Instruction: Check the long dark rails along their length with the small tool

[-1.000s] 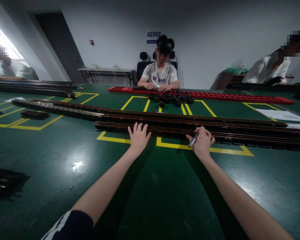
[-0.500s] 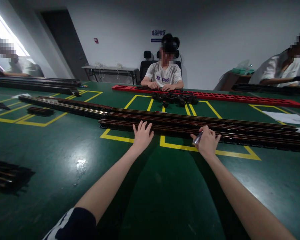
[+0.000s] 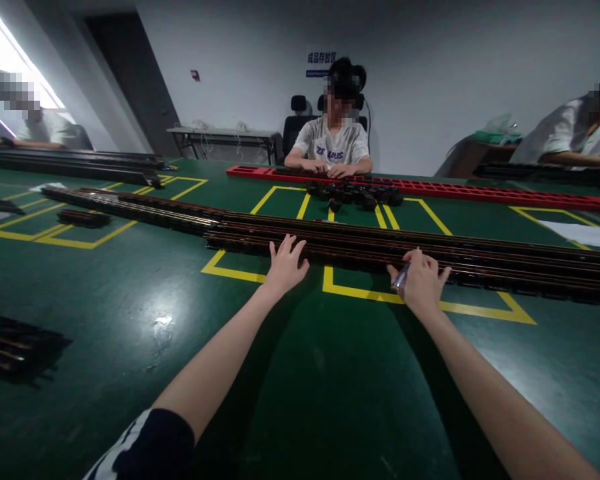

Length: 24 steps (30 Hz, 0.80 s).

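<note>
Long, thin dark strips (image 3: pixel 350 243) with copper-brown edges lie side by side in a bundle across the green table. My left hand (image 3: pixel 285 270) is open, fingers spread, with its fingertips at the near side of the bundle by its left end. Farther right, my right hand (image 3: pixel 424 283) is curled around a small shiny, silvery-purple object (image 3: pixel 401 277), mostly covered by the palm and thumb. Its exact kind cannot be told. The fingertips of that hand rest at the bundle's near edge too.
More dark strips (image 3: pixel 150 212) stretch to the left, and a short stack (image 3: pixel 17 343) lies at the near left. Opposite, a person (image 3: pixel 333 147) sits behind a long red slotted tray (image 3: pixel 460 191) and black parts (image 3: pixel 355 193). Yellow tape (image 3: pixel 360 293) marks the table.
The view has shifted slightly. Both hands stay at the bundle in almost the same pose, the right one still around the small shiny object.
</note>
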Motion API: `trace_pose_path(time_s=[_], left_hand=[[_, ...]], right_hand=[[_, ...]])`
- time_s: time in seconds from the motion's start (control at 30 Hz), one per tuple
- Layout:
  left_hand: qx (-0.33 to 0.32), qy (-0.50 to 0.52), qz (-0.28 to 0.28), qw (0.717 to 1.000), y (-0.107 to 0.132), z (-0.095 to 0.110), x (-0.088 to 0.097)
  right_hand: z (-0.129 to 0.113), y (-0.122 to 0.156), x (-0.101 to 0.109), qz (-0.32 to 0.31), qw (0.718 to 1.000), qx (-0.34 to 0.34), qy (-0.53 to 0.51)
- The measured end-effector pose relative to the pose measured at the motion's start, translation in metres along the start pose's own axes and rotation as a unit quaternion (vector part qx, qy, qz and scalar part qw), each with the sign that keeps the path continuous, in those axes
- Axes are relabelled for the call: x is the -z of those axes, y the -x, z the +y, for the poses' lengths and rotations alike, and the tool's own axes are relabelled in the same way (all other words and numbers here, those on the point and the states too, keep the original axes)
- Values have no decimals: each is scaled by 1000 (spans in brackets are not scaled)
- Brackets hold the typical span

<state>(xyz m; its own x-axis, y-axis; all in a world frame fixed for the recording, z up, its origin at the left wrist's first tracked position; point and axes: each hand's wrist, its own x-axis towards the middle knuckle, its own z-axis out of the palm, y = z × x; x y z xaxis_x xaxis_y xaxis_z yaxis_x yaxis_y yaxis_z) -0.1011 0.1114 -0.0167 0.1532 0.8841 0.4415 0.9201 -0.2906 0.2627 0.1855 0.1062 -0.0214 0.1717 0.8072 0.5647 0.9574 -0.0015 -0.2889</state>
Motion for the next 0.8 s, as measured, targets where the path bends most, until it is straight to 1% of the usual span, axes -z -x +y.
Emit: trace_pose_path(time_s=[0.27, 0.53, 0.7, 0.8], left_hand=[[-21, 3, -17, 1000, 2, 2, 3], [-29, 15, -37, 999, 2, 7, 7], [-46, 11, -37, 998, 3, 8, 5], [-52, 13, -30, 998, 3, 7, 3]], right_hand=[[-1, 1, 2, 28, 999, -16, -11], [-6, 0, 8, 26, 999, -33, -3], [-4, 0, 9, 48, 998, -33, -14], [0, -1, 7, 36, 999, -19, -18]])
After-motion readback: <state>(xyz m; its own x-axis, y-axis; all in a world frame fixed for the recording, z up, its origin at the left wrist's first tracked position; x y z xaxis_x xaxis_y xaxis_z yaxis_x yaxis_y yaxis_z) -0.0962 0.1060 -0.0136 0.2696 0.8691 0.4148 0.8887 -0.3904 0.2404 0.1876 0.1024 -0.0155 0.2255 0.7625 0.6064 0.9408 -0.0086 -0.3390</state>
